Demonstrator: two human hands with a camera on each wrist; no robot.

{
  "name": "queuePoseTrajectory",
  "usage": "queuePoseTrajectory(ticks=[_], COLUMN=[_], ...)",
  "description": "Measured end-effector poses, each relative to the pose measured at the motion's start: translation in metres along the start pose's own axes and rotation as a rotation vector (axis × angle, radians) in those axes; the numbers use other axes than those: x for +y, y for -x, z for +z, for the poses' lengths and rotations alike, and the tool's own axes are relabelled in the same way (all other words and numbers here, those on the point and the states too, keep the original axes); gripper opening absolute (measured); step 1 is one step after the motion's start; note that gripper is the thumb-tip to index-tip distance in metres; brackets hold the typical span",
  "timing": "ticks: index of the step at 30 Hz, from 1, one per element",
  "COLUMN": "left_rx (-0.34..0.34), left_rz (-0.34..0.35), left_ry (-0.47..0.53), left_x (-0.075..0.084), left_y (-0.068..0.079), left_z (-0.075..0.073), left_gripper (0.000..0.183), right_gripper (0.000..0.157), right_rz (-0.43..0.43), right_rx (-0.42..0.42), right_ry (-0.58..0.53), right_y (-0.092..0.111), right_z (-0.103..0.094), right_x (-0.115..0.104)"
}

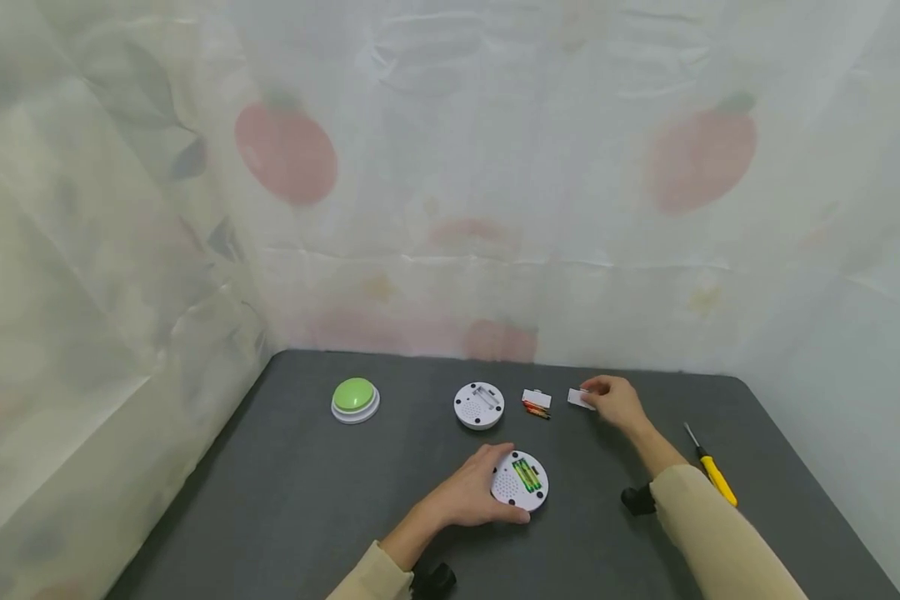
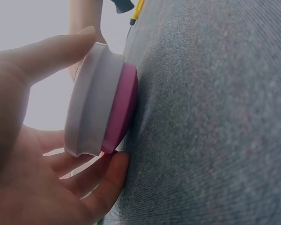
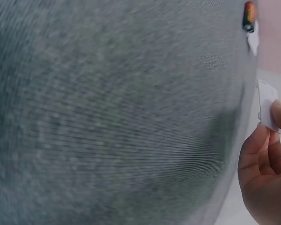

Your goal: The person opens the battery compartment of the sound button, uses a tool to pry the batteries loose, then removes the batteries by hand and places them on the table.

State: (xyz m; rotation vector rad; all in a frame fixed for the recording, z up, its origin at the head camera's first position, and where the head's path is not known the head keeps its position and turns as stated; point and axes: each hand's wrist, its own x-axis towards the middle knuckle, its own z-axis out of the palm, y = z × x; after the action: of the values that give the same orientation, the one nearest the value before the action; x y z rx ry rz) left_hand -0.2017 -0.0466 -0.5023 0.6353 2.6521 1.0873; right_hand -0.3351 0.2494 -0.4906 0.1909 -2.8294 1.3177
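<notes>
My left hand (image 1: 474, 492) grips a round white push button (image 1: 512, 490) by its sides, thumb on one side and fingers on the other. It lies upside down, its pink dome (image 2: 123, 108) against the table in the left wrist view. Two green batteries (image 1: 527, 476) sit in its uncovered compartment. Farther right, my right hand (image 1: 617, 402) pinches a small white battery cover (image 3: 268, 104) between thumb and fingers. Left of that hand, another white cover (image 1: 537, 397) lies beside some red and black batteries (image 1: 536, 410).
A second upturned white button (image 1: 479, 406) with a bare battery compartment lies toward the back. Farther left stands a green-domed button (image 1: 354, 397). A yellow-handled screwdriver (image 1: 712, 471) lies right of my right forearm. A hanging printed sheet (image 1: 495, 167) walls the grey table (image 1: 285, 500).
</notes>
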Motion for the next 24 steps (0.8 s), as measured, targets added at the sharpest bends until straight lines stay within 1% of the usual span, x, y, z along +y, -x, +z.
queuePoseTrajectory(ticks=[2,6,9,12,17,20,24], left_rx=[0.005,0.016,0.023,0.027,0.010,0.004,0.004], left_rz=[-0.007,-0.007,0.003,0.006,-0.006,-0.006,-0.003], left_ry=[0.008,0.008,0.002,-0.001,-0.009,-0.008,-0.014], left_x=[0.000,0.000,0.001,0.000,0.001,0.001,0.002], left_y=[0.000,0.001,0.002,0.002,0.001,-0.001,-0.001], left_z=[0.001,0.002,0.002,0.002,0.004,0.004,0.003], left_gripper=[0.101,0.101,0.099,0.098,0.098,0.097,0.096], right_gripper=[0.023,0.022,0.022,0.021,0.022,0.023,0.023], right_rz=[0.007,0.000,-0.026,-0.028,-0.014,-0.031,-0.081], right_rx=[-0.013,-0.007,0.010,0.018,0.009,0.003,0.021], right_ry=[0.013,0.099,0.174,0.204,0.219,0.218,0.231], right_y=[0.000,-0.001,-0.003,-0.005,-0.003,0.000,0.006], right_z=[0.001,0.004,0.005,0.006,0.004,-0.002,-0.011], right_x=[0.006,0.013,0.015,0.014,0.013,0.014,0.015])
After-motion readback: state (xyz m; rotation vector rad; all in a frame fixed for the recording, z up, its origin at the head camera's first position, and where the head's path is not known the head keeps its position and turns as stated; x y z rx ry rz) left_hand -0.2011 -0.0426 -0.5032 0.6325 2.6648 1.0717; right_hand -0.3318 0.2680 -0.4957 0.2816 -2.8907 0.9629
